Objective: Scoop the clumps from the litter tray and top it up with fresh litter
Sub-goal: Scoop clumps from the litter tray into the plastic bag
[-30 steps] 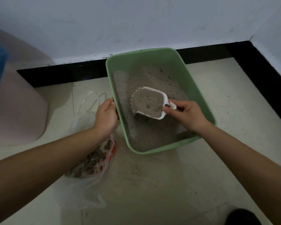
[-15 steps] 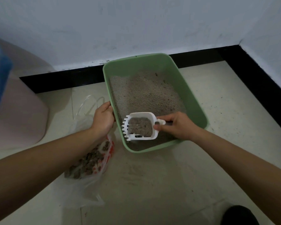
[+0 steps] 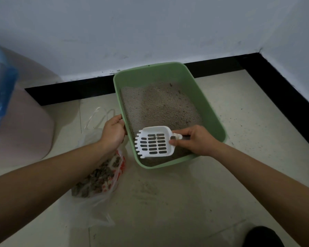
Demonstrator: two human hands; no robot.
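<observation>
A green litter tray (image 3: 210, 111) stands on the tiled floor against the black skirting, filled with grey litter (image 3: 159, 106). My right hand (image 3: 194, 140) grips the handle of a white slotted scoop (image 3: 154, 141) held over the tray's near end; the scoop looks empty, its slots showing through. My left hand (image 3: 113, 132) holds the tray's left rim. A clear plastic bag (image 3: 100, 173) with dark clumps inside lies on the floor just left of the tray, under my left forearm.
A pale pink rounded object (image 3: 25, 122) stands at the left with something blue (image 3: 0, 93) beside it. White walls meet in a corner at the right, edged by black skirting (image 3: 284, 97). Litter grains dot the floor. A dark shape (image 3: 264, 237) sits bottom right.
The scoop came from the tray's middle to its near end while the litter in it sifted out; it now looks empty. My left hand kept its hold on the rim.
</observation>
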